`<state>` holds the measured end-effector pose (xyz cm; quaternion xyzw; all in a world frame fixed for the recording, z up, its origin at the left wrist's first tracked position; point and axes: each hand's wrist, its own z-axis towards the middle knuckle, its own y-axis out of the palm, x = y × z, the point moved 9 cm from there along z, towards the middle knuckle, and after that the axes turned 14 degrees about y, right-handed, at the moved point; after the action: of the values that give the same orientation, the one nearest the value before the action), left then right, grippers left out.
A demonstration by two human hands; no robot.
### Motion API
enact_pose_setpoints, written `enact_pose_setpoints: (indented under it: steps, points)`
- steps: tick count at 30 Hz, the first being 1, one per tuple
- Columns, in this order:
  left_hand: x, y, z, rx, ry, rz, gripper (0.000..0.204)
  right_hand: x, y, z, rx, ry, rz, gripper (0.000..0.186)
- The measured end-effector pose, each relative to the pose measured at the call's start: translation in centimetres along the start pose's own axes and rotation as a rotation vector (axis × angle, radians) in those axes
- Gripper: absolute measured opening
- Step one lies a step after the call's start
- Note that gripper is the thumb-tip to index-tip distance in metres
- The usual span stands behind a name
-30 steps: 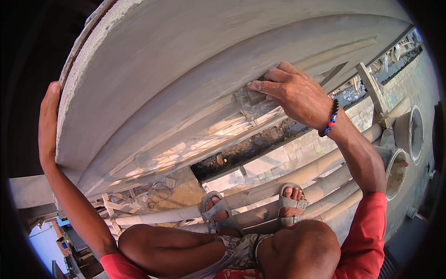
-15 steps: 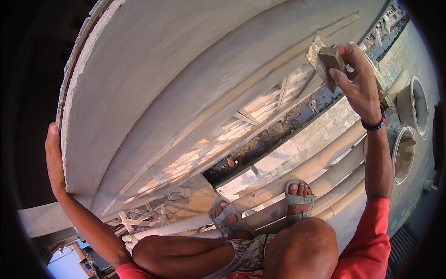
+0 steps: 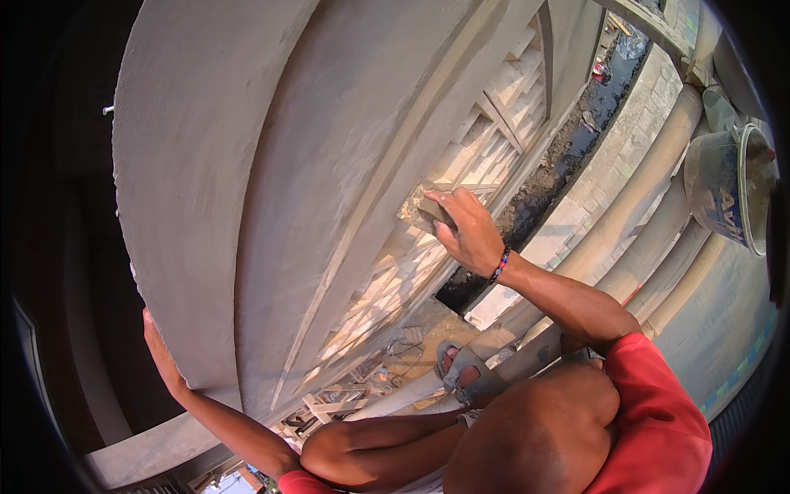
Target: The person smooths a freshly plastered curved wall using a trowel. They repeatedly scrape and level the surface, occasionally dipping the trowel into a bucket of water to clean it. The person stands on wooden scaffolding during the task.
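My right hand (image 3: 467, 232) grips a small flat float (image 3: 421, 207) with a block handle and a stained plate, on a moulded band of the grey plastered facade (image 3: 337, 140). The facade has long curved mouldings and a pale lattice section (image 3: 502, 123). My left hand (image 3: 163, 354) holds the rough outer edge of the facade at the lower left; some fingertips are hidden behind it. My bent knees lie below, and one sandalled foot rests on bamboo poles (image 3: 629, 206).
A bucket (image 3: 713, 185) with dried residue stands among the poles at the right. A dark drainage channel (image 3: 605, 111) runs far below beside a paved strip (image 3: 638, 107). Scattered timber (image 3: 341, 399) lies at lower middle, and a dark opening is left of the facade.
My right hand has swung up to the right with the float, then back down-left onto the facade. The view has turned; my left hand sits lower in it, still on the edge.
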<state>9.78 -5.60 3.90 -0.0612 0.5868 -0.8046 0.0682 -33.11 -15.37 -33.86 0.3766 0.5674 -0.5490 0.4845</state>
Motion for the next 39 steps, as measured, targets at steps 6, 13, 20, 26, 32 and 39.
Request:
enact_pose_setpoints:
  steps: [6, 13, 20, 26, 32, 39]
  points:
    - [-7.2, -1.7, -0.1, -0.178, 0.109, 0.064, 0.06, -3.5, -7.5, 4.3, 0.341, 0.027, 0.291, 0.048]
    - [-6.5, -1.9, 1.0, -0.121, 0.102, -0.135, 0.049, 1.8, 4.5, -2.7, -0.143, 0.164, 0.138, 0.047]
    - [5.4, 1.7, 1.7, -0.265, 0.231, -0.207, 0.042, 6.9, -4.5, -2.5, 0.069, 0.431, 0.382, 0.044]
    - [4.8, 1.9, 1.8, -0.293, 0.251, -0.193, 0.036, 10.1, -10.9, 1.1, 0.327, 0.453, 0.532, 0.039]
    - [6.1, 2.0, 1.1, -0.301, 0.191, -0.166, 0.036, 6.5, -17.1, 8.7, 0.405, 0.32, 0.588, 0.04]
    - [7.1, 2.6, 1.7, -0.32, 0.158, -0.154, 0.037, 2.0, -20.9, 14.1, 0.605, 0.198, 0.507, 0.038]
